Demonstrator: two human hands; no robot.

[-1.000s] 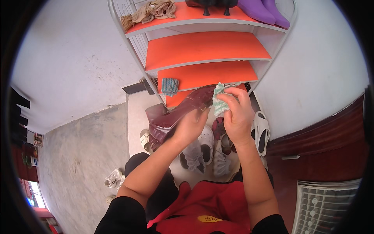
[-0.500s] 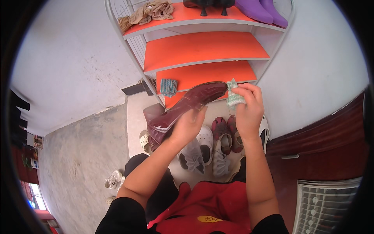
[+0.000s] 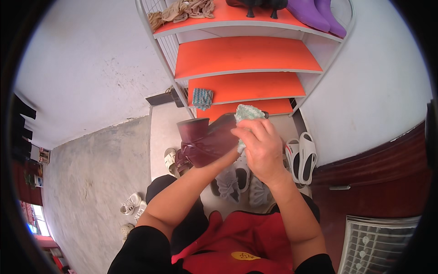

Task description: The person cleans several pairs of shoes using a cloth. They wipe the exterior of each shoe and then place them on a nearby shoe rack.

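Observation:
A dark red heeled leather shoe is tilted in front of the rack, its block heel raised at the left. My left hand grips it from below, though its fingers are mostly hidden behind the shoe and my other hand. Closed on a crumpled pale green and white cloth, my right hand lies across the toe end, with the cloth against the shoe. Behind the shoe, a folded teal checked cloth sits on the edge of a low shelf.
Ahead stands a rack with orange shelves; purple boots, black heels and tan fabric are on top. Under my arms lie several shoes, with grey-white slides at right. White sneakers rest on the left floor.
My right hand and cloth have moved left from the toe tip onto the shoe's side. The shoe has turned, its heel now pointing more upward. The view has shifted slightly.

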